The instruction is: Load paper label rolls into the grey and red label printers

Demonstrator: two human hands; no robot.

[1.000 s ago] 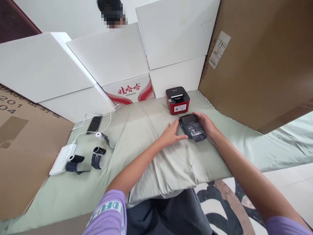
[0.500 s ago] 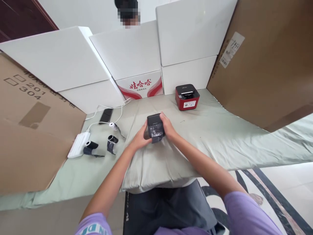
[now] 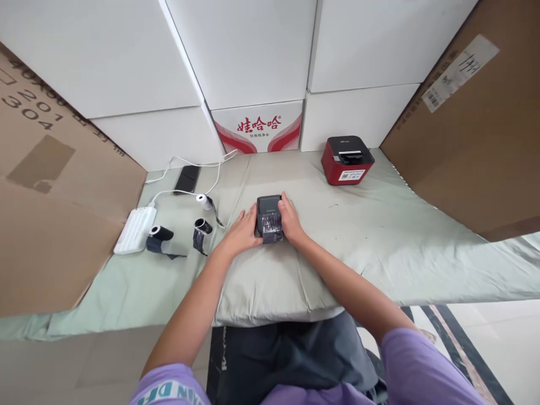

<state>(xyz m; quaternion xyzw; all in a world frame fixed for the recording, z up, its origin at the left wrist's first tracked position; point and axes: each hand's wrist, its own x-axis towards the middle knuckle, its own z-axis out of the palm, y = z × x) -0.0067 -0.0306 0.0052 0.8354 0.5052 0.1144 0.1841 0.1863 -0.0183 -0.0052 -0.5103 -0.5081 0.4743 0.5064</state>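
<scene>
A small black printer (image 3: 270, 205) is between my hands on the cloth, with a dark, shiny, wrinkled strip (image 3: 272, 225) hanging over its near side. My left hand (image 3: 244, 232) grips its left side, thumb near the lower corner. Against the right side, my right hand (image 3: 290, 220) closes with its thumb at the top edge. The printer's underside is hidden. To the left lie a white-ended roll (image 3: 204, 201), a black roll (image 3: 203, 226) and another dark roll (image 3: 161, 232), each with a loose dark strip.
A red and black printer (image 3: 348, 160) stands at the back right. A white power strip (image 3: 135, 229) with a white cable and a black phone (image 3: 187, 179) are on the left. White boxes (image 3: 253, 50) wall the back; brown cardboard (image 3: 472, 135) flanks the right side, more cardboard (image 3: 50, 225) the left.
My view has tipped downward, and the person's head behind the boxes is out of sight. The black printer now sits flatter on the cloth, and my left fingers lie closer along its side.
</scene>
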